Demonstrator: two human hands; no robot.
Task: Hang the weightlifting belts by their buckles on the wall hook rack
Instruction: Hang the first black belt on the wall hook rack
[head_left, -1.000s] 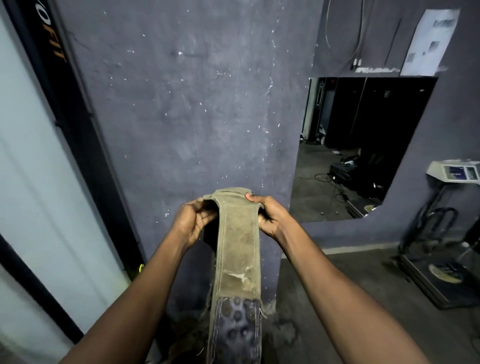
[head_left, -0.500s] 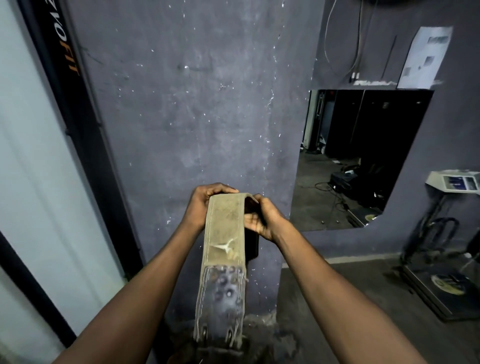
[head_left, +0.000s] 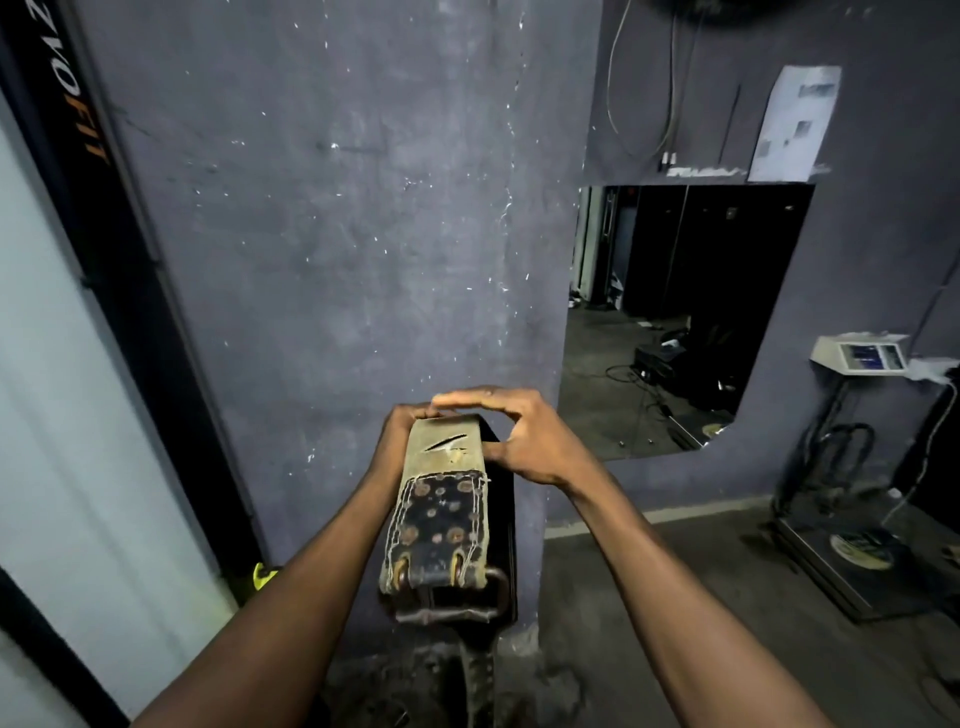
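A worn tan leather weightlifting belt (head_left: 441, 514) hangs folded over in front of me, before a grey wall. Its dark studded end with a rusty metal buckle (head_left: 452, 605) dangles on my side; a dark strap end hangs lower behind it. My left hand (head_left: 397, 441) grips the belt's top fold from the left, mostly hidden behind the leather. My right hand (head_left: 519, 436) holds the fold from the right, fingers stretched over the top and thumb against the side. No hook rack is in view.
A grey plaster wall (head_left: 337, 234) stands straight ahead. A black door frame (head_left: 119, 249) and pale panel lie to the left. On the right are a wall mirror (head_left: 675, 312), a weighing scale on a stand (head_left: 857, 358) and a concrete floor.
The belt has been pulled up and over the fold, so the studded buckle end has risen into full view. My right hand has shifted to lay its fingers over the top of the fold.
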